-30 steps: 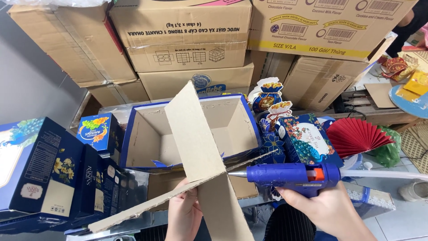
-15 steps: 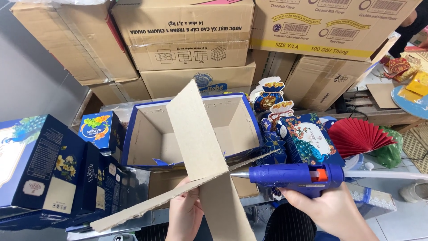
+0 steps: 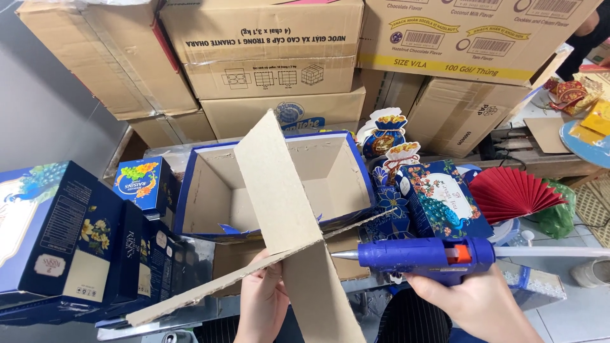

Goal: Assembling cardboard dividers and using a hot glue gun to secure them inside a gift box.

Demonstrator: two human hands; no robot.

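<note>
Between my two hands, low in the view, I am holding a crossed cardboard divider (image 3: 279, 209) with my left hand (image 3: 262, 305), whose fingers are wrapping closed around the lower strip just where it meets the tall upright strip. My right hand (image 3: 473, 302) is gripping the blue glue gun (image 3: 422, 257) with its fingers closed about the handle, the metal nozzle pointing left and now sitting just beside the joint of the two strips. Compared with a second ago, the gun is lying nearer the crossing and a little lower, while the divider is staying tilted much as it was. I judge the glue is about to go on at that seam. Behind the divider, an open blue gift box (image 3: 273, 181) is standing empty on the counter, and a red paper fan (image 3: 515, 190) is lying to the right, well apart.
</note>
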